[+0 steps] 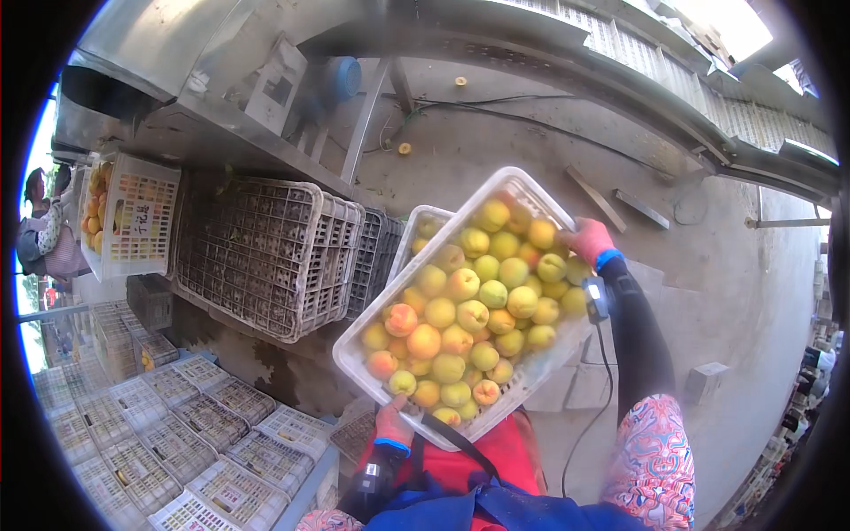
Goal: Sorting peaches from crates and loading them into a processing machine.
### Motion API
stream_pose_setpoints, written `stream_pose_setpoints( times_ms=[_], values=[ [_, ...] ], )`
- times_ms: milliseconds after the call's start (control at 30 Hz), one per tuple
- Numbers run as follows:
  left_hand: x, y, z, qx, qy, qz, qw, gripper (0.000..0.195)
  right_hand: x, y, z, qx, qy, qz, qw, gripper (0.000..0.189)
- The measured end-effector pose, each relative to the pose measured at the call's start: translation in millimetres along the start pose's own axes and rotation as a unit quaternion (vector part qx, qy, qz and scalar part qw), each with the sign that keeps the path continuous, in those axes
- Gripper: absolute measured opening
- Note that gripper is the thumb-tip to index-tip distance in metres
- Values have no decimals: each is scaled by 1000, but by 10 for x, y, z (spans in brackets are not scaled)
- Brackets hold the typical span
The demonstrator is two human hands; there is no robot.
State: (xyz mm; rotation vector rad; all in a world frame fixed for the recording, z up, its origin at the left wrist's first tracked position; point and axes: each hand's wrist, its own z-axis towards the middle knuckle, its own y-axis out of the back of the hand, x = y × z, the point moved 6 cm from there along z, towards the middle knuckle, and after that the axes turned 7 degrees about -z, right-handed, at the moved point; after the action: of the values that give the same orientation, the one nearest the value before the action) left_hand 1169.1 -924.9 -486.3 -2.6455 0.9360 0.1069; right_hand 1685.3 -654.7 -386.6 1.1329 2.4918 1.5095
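A white plastic crate [397, 289] full of yellow and orange apricot-like stone fruit [473, 315] is held tilted in front of me. My left hand [393, 423], in a pink glove with a blue cuff, grips the crate's near left end. At the opposite far right end, my right hand [591, 240], gloved alike, grips the rim; its fingers are partly hidden. A black strap [458, 438] crosses the crate's near corner. Partly covered by this crate, another white crate [402, 247] with similar fruit stands just behind it.
Stacked dirty grey crates [259, 255] stand left, beside a white crate of fruit [143, 219]. Many closed crates [176, 438] fill the lower left. A metal machine frame [365, 123] rises beyond. Wooden pieces [595, 198] and a cable [531, 119] lie on the floor. Another person [50, 232] stands far left.
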Motion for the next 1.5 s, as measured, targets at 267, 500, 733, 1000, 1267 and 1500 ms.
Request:
stream_pose_setpoints(
  times_ms=[267, 500, 733, 1000, 1267, 1500],
  values=[
    [-733, -1095, 223, 99, -112, 418, 896, 37, -2850, -961, -1699, -3, -186, 281, 941, 30],
    [-703, -1903, 390, 87, -136, 581, 798, 60, -3874, -2120, -2949, -90, -174, 425, 884, 23],
    [-803, -2038, 813, 16, -157, 717, 679, 68, -3483, -2049, -3050, -50, -137, 400, 905, 20],
    [-842, -2382, 779, 7, -160, 666, 728, 78, -3580, -2044, -2666, -88, -136, 382, 910, 13],
    [-818, -2117, 998, 9, -208, 624, 753, 68, -3611, -2068, -2572, -138, -129, 364, 912, 14],
    [-840, -1723, 103, -17, -149, 634, 759, 50, -3618, -2342, -2985, -103, -129, 392, 905, 17]
  ],
)
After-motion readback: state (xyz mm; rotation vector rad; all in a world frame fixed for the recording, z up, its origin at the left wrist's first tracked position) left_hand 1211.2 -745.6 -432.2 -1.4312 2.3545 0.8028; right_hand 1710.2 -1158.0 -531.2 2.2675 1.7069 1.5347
